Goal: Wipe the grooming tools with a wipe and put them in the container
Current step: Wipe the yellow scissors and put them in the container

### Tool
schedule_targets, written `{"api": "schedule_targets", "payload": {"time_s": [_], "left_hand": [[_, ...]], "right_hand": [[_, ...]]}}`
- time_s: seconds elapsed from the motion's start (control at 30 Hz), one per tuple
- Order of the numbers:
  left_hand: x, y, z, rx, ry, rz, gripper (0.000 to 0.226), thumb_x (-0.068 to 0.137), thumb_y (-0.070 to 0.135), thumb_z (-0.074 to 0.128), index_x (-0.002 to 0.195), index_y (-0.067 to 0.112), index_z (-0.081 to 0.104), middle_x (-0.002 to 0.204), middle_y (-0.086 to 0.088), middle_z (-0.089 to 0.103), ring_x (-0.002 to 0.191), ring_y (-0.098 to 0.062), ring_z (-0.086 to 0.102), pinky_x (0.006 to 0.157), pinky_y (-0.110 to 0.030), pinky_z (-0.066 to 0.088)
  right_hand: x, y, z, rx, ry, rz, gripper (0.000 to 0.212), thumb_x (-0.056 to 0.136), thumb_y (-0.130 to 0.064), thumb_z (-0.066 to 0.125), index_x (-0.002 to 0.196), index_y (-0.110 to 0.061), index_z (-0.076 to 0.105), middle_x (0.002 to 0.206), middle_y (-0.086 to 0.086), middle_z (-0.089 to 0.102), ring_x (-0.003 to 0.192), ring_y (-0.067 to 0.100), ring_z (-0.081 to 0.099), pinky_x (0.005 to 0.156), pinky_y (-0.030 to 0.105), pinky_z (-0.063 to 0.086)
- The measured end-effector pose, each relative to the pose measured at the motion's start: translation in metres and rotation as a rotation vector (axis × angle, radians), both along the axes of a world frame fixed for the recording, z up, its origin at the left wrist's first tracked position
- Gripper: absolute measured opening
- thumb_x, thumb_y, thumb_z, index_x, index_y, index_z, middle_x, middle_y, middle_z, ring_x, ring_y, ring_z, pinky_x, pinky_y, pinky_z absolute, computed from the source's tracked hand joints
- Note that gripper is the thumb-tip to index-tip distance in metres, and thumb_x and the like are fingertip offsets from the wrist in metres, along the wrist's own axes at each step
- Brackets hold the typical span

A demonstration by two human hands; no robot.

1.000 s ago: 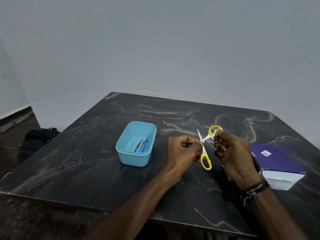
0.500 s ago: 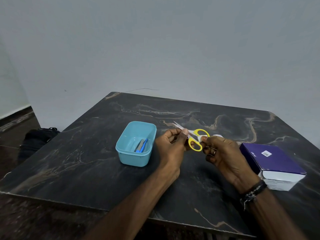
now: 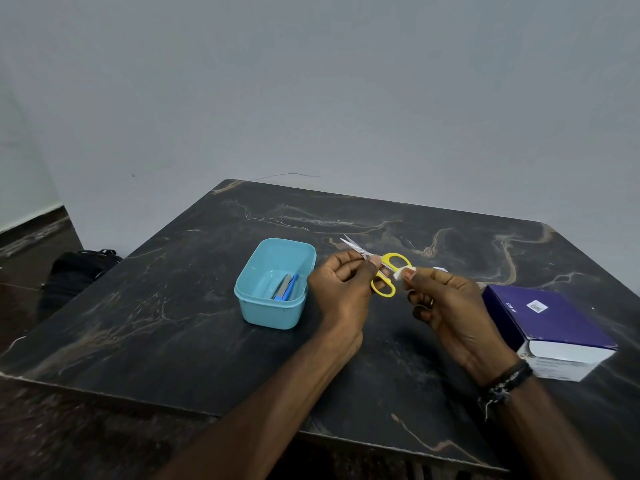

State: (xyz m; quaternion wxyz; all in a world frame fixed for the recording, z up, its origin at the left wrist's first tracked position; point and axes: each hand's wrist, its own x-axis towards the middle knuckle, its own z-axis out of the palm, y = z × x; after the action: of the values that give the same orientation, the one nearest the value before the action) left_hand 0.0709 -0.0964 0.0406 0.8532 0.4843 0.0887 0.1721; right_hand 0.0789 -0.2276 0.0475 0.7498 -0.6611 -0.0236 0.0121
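Yellow-handled scissors (image 3: 381, 270) held above table (image 3: 173, 323) centre, just right of container (image 3: 275, 284). Your left hand (image 3: 341, 289) pinches blades; right hand (image 3: 450, 306) pinches wipe (image 3: 400, 273) against handle. Wiping step looks underway; next, you drop scissors into container.

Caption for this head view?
Left hand holds yellow scissors; right hand pinches a wipe beside the blue container.
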Motion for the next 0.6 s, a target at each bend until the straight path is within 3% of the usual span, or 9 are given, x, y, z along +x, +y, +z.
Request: {"api": "schedule_targets", "payload": {"time_s": [0.17, 0.4, 0.5, 0.6], "left_hand": [[-0.0012, 0.0018, -0.0003, 0.033, -0.011, -0.018, 0.011, 0.080, -0.003, 0.072, 0.089, -0.001, 0.065, 0.078, -0.017, 0.074, 0.065, -0.026, 0.070, 0.058, -0.034, 0.059], [-0.0003, 0.0016, 0.0004, 0.125, -0.027, -0.007, 0.013, 0.083, 0.000, 0.070, 0.090, 0.009, 0.065, 0.076, -0.010, 0.073, 0.062, -0.020, 0.065, 0.052, -0.025, 0.054], [0.0000, 0.0002, -0.0007, 0.128, -0.006, 0.004, 0.019, 0.085, 0.002, 0.068, 0.089, 0.020, 0.067, 0.077, -0.004, 0.074, 0.066, -0.016, 0.070, 0.059, -0.026, 0.058], [0.0025, -0.0004, -0.0049, 0.187, 0.015, 0.020, 0.022, 0.085, 0.008, 0.068, 0.090, 0.030, 0.069, 0.081, -0.002, 0.076, 0.077, -0.022, 0.073, 0.071, -0.038, 0.061]], "right_hand": [[0.0026, -0.0039, -0.0019, -0.010, -0.020, -0.060, 0.008, 0.083, -0.011, 0.068, 0.084, -0.006, 0.074, 0.074, 0.004, 0.064, 0.064, 0.012, 0.048, 0.053, 0.023, 0.035], [0.0042, -0.0060, -0.0060, -0.133, -0.028, 0.023, 0.012, 0.084, -0.014, 0.068, 0.075, -0.007, 0.071, 0.071, 0.010, 0.053, 0.060, 0.011, 0.043, 0.055, 0.027, 0.031], [0.0022, -0.0037, -0.0070, -0.193, -0.048, 0.106, 0.015, 0.081, -0.020, 0.071, 0.077, -0.006, 0.072, 0.064, 0.006, 0.051, 0.058, 0.011, 0.043, 0.051, 0.022, 0.031], [-0.0006, 0.0005, -0.0072, -0.239, -0.065, 0.183, 0.028, 0.073, -0.027, 0.073, 0.082, -0.001, 0.073, 0.061, 0.005, 0.052, 0.056, 0.011, 0.042, 0.047, 0.020, 0.031]]}}
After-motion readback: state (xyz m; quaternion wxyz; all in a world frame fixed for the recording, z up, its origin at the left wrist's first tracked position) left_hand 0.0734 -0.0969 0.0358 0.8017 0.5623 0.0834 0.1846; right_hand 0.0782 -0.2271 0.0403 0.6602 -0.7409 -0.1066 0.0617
